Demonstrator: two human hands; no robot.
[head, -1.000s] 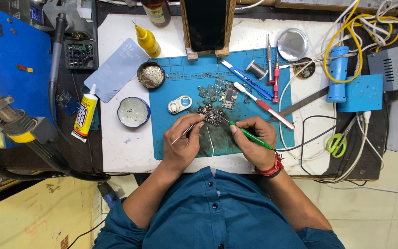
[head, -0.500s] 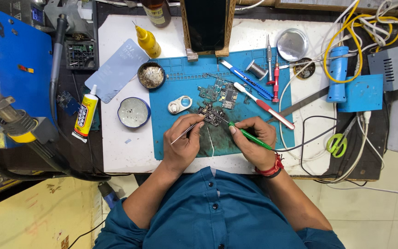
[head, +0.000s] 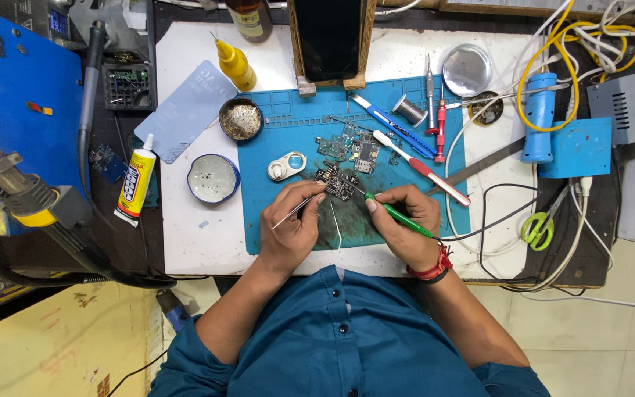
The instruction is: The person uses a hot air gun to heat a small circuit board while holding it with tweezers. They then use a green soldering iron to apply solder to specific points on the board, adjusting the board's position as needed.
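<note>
A small dark circuit board point(head: 336, 181) lies on the blue work mat point(head: 288, 213). My left hand point(head: 292, 228) grips thin metal tweezers point(head: 294, 211), whose tips reach toward the board's left side. My right hand point(head: 406, 220) holds a green-handled soldering iron point(head: 400, 216) like a pen, its tip touching the board's right edge. More board pieces point(head: 354, 147) lie just beyond.
On the mat: a white ring part point(head: 286, 166), screwdrivers point(head: 422, 167), a solder spool point(head: 410, 110). Around it: a tin of residue point(head: 241, 119), a blue lid point(head: 213, 178), a glue tube point(head: 134, 184), a yellow bottle point(head: 234, 64), green scissors point(head: 537, 228), a blue hot-air station point(head: 9, 110), cables at right.
</note>
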